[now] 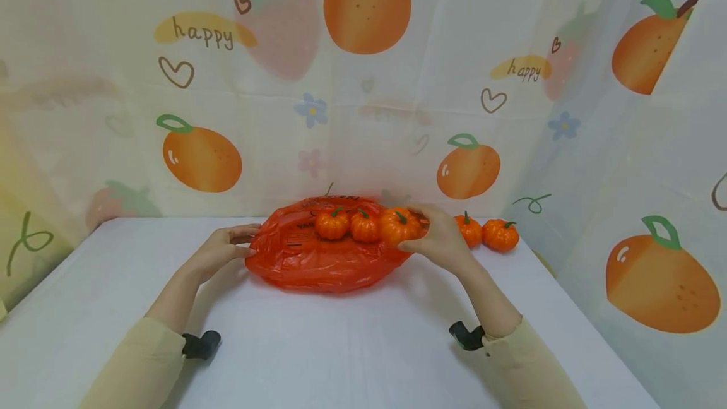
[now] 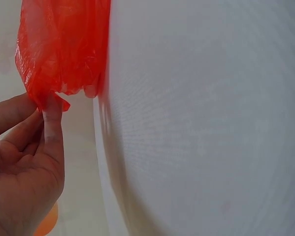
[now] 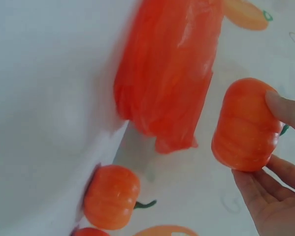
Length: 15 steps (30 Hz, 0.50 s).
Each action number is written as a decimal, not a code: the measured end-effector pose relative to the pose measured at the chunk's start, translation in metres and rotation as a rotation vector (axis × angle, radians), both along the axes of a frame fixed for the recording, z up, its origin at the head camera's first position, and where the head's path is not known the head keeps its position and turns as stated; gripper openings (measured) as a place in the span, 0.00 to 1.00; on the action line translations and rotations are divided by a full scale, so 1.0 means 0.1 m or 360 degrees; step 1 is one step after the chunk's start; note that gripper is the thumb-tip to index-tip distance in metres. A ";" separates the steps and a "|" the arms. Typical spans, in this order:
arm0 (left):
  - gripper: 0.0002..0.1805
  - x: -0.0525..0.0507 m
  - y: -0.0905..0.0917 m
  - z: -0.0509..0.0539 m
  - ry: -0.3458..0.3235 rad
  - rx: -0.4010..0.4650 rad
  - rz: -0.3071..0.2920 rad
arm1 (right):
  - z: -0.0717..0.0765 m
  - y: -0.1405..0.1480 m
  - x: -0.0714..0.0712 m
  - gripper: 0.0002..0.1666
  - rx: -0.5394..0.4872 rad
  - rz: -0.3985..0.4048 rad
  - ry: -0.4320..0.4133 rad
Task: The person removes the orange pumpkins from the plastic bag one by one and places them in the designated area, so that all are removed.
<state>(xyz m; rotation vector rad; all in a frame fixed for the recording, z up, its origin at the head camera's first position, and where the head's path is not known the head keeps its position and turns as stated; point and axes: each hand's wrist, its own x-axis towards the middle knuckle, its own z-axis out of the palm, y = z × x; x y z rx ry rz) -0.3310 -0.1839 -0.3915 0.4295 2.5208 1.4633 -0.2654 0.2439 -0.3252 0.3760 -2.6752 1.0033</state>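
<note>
Where the left hand (image 1: pixel 211 256) works: its grip pinches the left end of a crinkled, translucent red plastic bag (image 1: pixel 324 267), which lies on the white, cloth-covered desk (image 1: pixel 324 352).
Right hand (image 1: pixel 442 240): its grip holds a glossy, ribbed orange pumpkin with a green stem (image 1: pixel 396 227) between thumb and fingers, apart from the bag.
Paired small orange pumpkins (image 1: pixel 332 225): side by side, left of the held one; on or inside the bag, cannot tell.
Right-hand orange pumpkins (image 1: pixel 500 236): two, on the desk beyond the right hand.
</note>
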 end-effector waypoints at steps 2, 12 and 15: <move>0.31 0.00 0.00 0.00 0.0001 -0.0006 0.0002 | -0.02 0.05 0.00 0.44 -0.0002 -0.0009 0.0002; 0.31 0.01 0.00 0.01 -0.0018 0.0008 0.0002 | -0.07 0.31 0.00 0.46 -0.0022 -0.0084 -0.0049; 0.32 0.01 0.00 0.01 -0.0014 0.0011 -0.0003 | -0.07 0.37 -0.01 0.46 -0.0019 -0.0103 -0.0078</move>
